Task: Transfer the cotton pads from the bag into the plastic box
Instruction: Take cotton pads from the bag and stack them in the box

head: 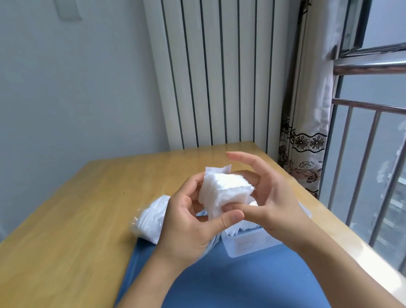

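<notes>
A white radiator [215, 64] and a patterned curtain [308, 127] stand behind the wooden tabletop [58, 224], where a blue mat [218, 285] lies at the near edge. Both hands hold a stack of cotton pads [224, 192] in the air above the plastic box [251, 243], which already has pads in it. The left hand [190, 222] pinches the stack, thumb at the lower edge; the right hand [270, 197] cups its far side, forefinger lifted free. The bag [151, 220] lies just left, pads showing inside. The pads look light, soft and loosely layered (likely to fan apart), so squeezing across the flat faces seems safest.
</notes>
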Demonstrator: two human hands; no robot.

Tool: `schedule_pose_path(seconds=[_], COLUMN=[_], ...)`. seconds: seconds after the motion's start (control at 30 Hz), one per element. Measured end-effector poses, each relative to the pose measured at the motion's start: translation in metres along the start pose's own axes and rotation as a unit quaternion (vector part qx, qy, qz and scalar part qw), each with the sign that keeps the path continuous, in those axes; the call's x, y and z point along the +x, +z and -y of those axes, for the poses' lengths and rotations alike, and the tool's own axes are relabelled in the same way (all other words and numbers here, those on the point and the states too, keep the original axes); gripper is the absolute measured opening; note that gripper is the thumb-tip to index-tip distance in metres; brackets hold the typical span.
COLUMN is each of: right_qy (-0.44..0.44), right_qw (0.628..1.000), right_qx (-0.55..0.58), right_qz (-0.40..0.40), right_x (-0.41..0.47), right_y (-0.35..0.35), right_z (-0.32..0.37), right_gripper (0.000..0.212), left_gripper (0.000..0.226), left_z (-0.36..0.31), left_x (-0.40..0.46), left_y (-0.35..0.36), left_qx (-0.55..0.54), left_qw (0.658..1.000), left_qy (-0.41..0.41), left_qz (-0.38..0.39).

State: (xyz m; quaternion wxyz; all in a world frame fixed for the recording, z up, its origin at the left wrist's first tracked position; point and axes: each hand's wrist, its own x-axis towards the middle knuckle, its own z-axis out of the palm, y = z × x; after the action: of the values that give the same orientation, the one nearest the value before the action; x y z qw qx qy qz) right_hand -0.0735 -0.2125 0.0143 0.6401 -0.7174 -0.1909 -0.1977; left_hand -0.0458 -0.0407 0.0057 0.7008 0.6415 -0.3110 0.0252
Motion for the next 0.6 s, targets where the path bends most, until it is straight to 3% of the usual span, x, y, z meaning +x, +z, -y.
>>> schedule_pose_path(seconds=[0.2,0.3,0.47,0.6], right_qy=[0.03,0.065,0.115,0.064], right_qw=[0.993,0.993,0.991,0.997], right_qx=[0.109,0.084,0.04,-0.002], right_qz=[-0.031,-0.057,-0.053,-0.042], right_x=[0.0,-0.001,-0.014,-0.008], right_y=[0.01,0.029,0.036,0.029], right_z=[0.002,0.002,-0.005,0.0], right_gripper=[0.09,0.115,0.079,0.074], left_gripper=[0.045,0.043,0.046,0.041], left_z=[0.003,0.004,0.01,0.004], left_x=[0.001,-0.005,-0.008,-0.008], left_y=[0.004,0.015,0.021,0.02], left_qx=[-0.115,-0.096,0.018,-0.046], left_qw=[0.991,0.993,0.996,0.986], left_qy=[-0.048,-0.065,-0.087,-0.16], left_qz=[-0.038,0.002,0.008,0.015])
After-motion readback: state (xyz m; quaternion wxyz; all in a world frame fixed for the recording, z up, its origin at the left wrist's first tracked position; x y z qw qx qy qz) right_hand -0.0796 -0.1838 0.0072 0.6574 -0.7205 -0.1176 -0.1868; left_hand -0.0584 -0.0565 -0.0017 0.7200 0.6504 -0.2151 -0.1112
